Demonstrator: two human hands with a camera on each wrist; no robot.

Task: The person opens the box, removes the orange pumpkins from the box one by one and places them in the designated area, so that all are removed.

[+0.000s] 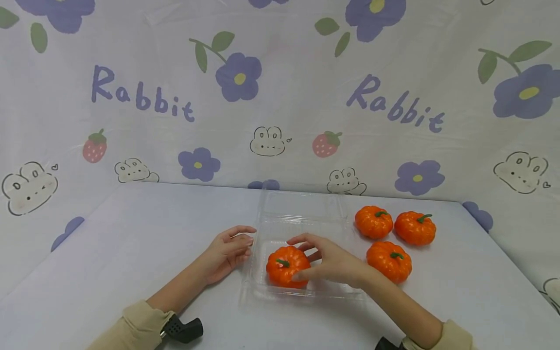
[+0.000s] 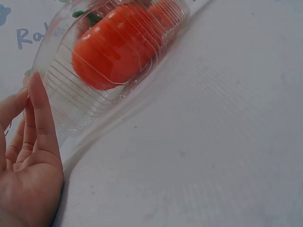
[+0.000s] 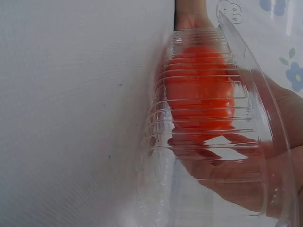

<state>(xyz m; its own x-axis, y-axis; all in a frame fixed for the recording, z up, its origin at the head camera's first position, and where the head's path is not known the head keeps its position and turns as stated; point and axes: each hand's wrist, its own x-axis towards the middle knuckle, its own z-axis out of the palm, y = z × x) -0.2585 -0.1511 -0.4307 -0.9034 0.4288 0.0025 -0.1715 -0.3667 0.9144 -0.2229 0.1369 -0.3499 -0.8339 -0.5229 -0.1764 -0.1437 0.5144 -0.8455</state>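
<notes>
A small orange toy pumpkin (image 1: 286, 267) with a green stem sits in the front left of a clear plastic clamshell box (image 1: 332, 287), whose lid stands folded back. Reaching into the box from the right, my right hand (image 1: 334, 262) holds the pumpkin, thumb at its front right and fingers curved round behind. My left hand (image 1: 227, 255) is beside the box's left wall, with loosely bent fingers at the rim and nothing in the palm. Through the ribbed plastic, the right wrist view shows the pumpkin (image 3: 201, 94) and part of the right hand (image 3: 227, 175).
Three more orange pumpkins stand on the white table (image 1: 144, 233) right of the box: two behind (image 1: 374, 222) and one nearer (image 1: 389, 262), close to the right forearm. A white curtain (image 1: 288, 107) with flowers and rabbits hangs behind the table.
</notes>
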